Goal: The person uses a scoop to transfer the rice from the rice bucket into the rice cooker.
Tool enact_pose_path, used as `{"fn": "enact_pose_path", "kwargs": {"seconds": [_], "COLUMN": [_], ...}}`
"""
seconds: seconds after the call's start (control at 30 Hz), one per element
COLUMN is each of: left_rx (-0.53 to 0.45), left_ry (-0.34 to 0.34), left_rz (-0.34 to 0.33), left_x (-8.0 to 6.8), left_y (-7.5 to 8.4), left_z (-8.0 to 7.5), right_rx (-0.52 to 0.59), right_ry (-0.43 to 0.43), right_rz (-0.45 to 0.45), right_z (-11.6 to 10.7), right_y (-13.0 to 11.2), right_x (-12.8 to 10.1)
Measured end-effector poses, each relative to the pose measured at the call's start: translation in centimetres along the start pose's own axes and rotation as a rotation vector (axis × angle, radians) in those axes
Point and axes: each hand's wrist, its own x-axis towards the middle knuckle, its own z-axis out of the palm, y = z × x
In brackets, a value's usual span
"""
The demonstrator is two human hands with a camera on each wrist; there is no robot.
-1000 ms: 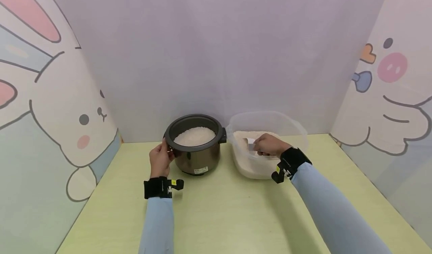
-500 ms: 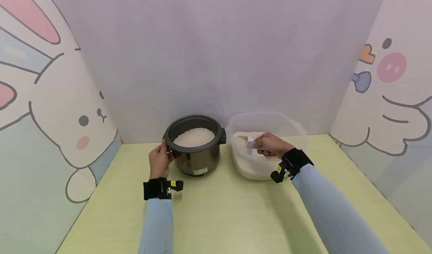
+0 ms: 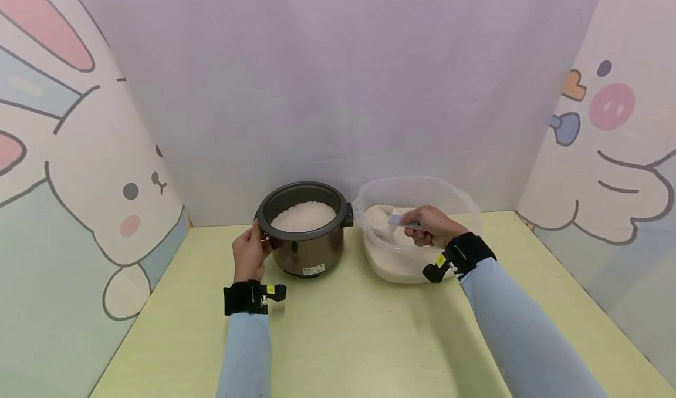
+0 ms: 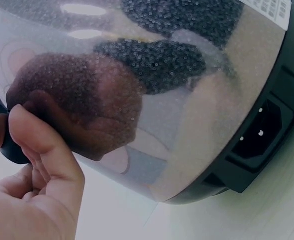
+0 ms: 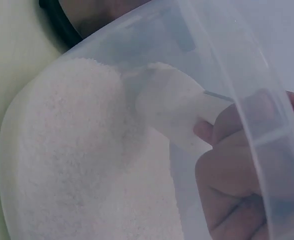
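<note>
A dark rice cooker (image 3: pixel 296 254) stands lidless at the back of the table, white rice (image 3: pixel 304 216) inside its pot. My left hand (image 3: pixel 248 253) holds the cooker's left side handle (image 4: pixel 14 150) between thumb and fingers. To the right is a clear plastic bin (image 3: pixel 417 189) with more rice (image 5: pixel 77 145) in it. Inside the bin's rim, my right hand (image 3: pixel 432 226) grips a white scoop (image 5: pixel 172 102) by its handle. The scoop's bowl is tilted and heaped with rice, close over the rice in the bin.
Both vessels rest on a pale yellow-green table (image 3: pixel 338 345), near the plain back wall (image 3: pixel 338 93). The cooker's right handle (image 3: pixel 348 215) is right at the bin's left edge. A black power socket (image 4: pixel 259 131) shows low on the cooker's body.
My right hand has drawn back a little to the right, and the scoop has turned from steep to flatter, rice now showing in it. The left hand stays on the handle.
</note>
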Motion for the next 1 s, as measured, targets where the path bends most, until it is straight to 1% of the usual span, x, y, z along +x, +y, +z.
{"fn": "enact_pose_path", "kwargs": {"seconds": [0.27, 0.6, 0.77, 0.9, 1.0], "left_rx": [-0.015, -0.042, -0.052, -0.072, -0.075], "left_ry": [0.01, 0.026, 0.043, 0.032, 0.015], "left_rz": [0.007, 0.015, 0.0, 0.006, 0.017], "left_x": [0.3, 0.4, 0.3, 0.2, 0.0], "left_y": [0.2, -0.2, -0.2, -0.2, -0.2], "left_z": [-0.5, -0.7, -0.6, -0.3, 0.0], "right_rx": [0.085, 0.258, 0.327, 0.35, 0.341], "right_ry": [-0.005, 0.025, 0.035, 0.05, 0.062], "right_rz": [-0.018, -0.019, -0.042, -0.055, -0.06], "right_z": [0.3, -0.1, -0.4, -0.6, -0.8], "right_y": [-0.3, -0.2, -0.1, 0.0, 0.1], "right_x": [0.1, 0.1, 0.0, -0.2, -0.5]}}
